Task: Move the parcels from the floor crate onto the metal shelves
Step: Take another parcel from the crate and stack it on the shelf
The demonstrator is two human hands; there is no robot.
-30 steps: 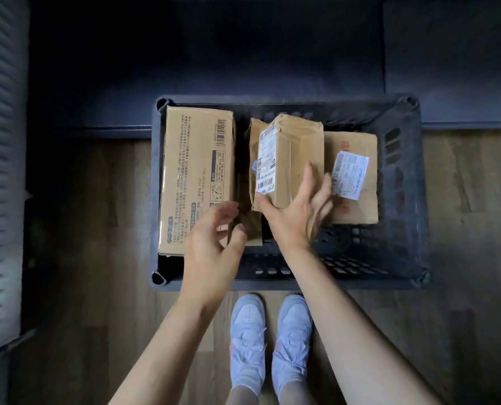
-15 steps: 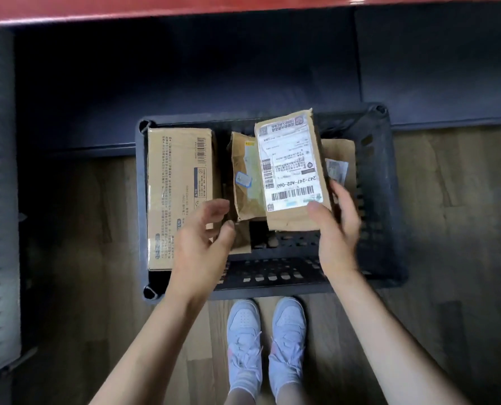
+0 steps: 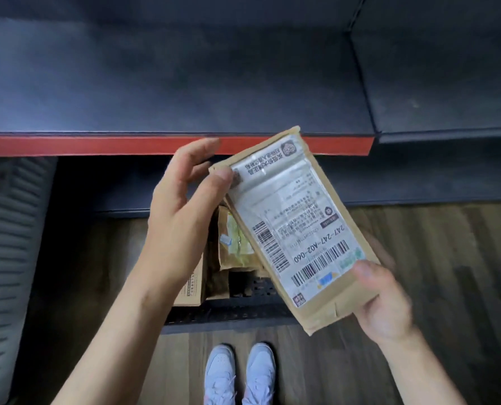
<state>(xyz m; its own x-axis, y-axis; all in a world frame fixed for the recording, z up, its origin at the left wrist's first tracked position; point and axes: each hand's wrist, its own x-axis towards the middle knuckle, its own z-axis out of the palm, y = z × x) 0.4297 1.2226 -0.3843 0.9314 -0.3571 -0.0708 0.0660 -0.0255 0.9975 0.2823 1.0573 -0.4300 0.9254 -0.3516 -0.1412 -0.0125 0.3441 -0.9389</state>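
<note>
We see the parcel (image 3: pixel 296 229), a flat brown envelope with a large white shipping label, held tilted in the centre of the frame, its upper end overlapping the red front edge of the metal shelf (image 3: pixel 156 83) and its lower end pointing toward the lower right. Our right hand (image 3: pixel 385 299) grips that lower corner: the thumb presses on the label's edge, while the other fingers curl behind the envelope and are hidden from us. Our left hand (image 3: pixel 179 211) pinches the upper left corner, thumb tip on the front face and fingers (image 3: pixel 196 150) reaching behind it, slightly blurred. The small print on the label is too fine to read. Below the parcel, the floor crate (image 3: pixel 229 317) is mostly covered by our hands and forearms; only part of its dark perforated base shows, with another brown parcel (image 3: pixel 237 241) and the corner of a cardboard box (image 3: pixel 192 290) inside. At the bottom edge, a pair of pale shoes (image 3: pixel 239 372) stands on the wooden floor (image 3: pixel 448 258), cut off by the frame.
</note>
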